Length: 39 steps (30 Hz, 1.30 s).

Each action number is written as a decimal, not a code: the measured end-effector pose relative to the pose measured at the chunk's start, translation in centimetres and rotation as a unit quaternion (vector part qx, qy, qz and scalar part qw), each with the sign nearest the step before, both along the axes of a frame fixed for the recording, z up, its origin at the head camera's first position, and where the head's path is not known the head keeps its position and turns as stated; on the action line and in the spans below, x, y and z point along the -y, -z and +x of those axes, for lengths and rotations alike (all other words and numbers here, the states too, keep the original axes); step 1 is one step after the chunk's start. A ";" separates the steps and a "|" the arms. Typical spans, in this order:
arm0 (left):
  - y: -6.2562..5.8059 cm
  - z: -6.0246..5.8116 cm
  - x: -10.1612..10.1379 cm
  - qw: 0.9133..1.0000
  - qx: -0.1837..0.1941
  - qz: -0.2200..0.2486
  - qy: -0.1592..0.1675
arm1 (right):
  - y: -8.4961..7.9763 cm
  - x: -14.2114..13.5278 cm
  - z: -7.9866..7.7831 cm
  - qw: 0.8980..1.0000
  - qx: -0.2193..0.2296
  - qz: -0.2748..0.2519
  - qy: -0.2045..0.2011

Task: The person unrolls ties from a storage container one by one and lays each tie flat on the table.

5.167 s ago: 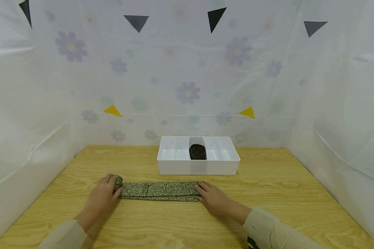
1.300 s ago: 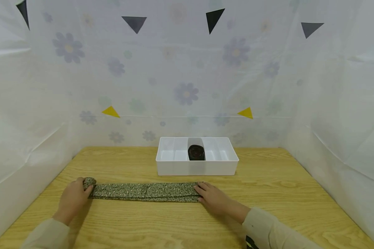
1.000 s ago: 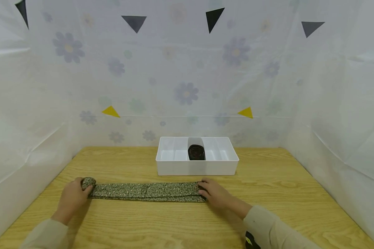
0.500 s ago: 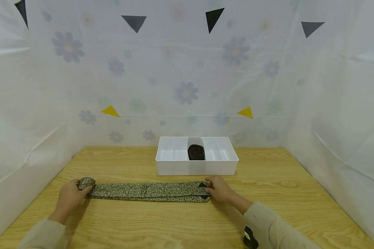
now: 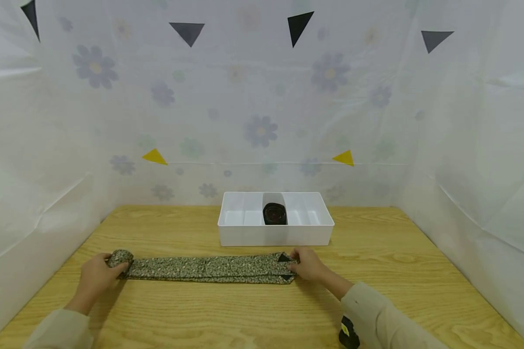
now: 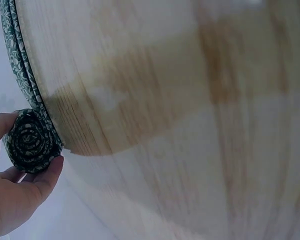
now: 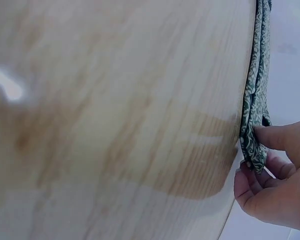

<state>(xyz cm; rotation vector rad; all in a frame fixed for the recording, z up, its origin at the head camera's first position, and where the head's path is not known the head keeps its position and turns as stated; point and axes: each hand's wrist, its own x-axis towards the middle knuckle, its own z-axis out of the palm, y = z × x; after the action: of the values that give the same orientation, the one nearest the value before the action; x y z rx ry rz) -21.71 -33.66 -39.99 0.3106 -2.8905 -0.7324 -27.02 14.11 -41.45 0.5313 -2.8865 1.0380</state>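
A green patterned necktie point(image 5: 209, 268) lies stretched across the table, its left end wound into a coil. My left hand point(image 5: 97, 276) grips that coil, and in the left wrist view the spiral of the roll point(image 6: 32, 142) shows between thumb and fingers. At the other end, my right hand point(image 5: 309, 265) pinches the tie's pointed tip, where dark lining shows. From the right wrist the tie's tip point(image 7: 254, 145) appears between thumb and fingertips, with folded layers along its edge.
Behind the tie stands a white divided box point(image 5: 240, 235). A dark rolled piece point(image 5: 274, 214) sits in its middle compartment. The wooden table point(image 5: 209, 315) is enclosed by pale sheets with flower prints and triangles point(image 5: 262, 97).
Earlier, my left hand carried the roll leftward and the flat stretch grew longer. My right hand shifted from resting on the tie to pinching its tip slightly farther right, uncovering the dark lining.
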 end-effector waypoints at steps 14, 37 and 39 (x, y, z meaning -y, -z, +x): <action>0.4 -0.2 2.1 1.000 -0.010 0.011 0.013 | -0.6 1.5 0.8 0.998 0.016 -0.043 0.046; 0.9 -0.6 2.6 0.998 -0.015 0.048 0.041 | -0.6 1.3 1.7 0.998 -0.033 -0.008 0.059; 0.9 -0.5 2.6 0.998 -0.019 0.048 0.041 | -0.6 1.4 1.7 0.998 -0.038 -0.005 0.056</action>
<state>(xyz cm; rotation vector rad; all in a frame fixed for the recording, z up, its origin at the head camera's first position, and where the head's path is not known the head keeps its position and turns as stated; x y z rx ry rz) -22.23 -36.26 -40.86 0.1866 -2.8534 -0.8820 -25.36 12.76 -40.88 0.3932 -2.8071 0.9934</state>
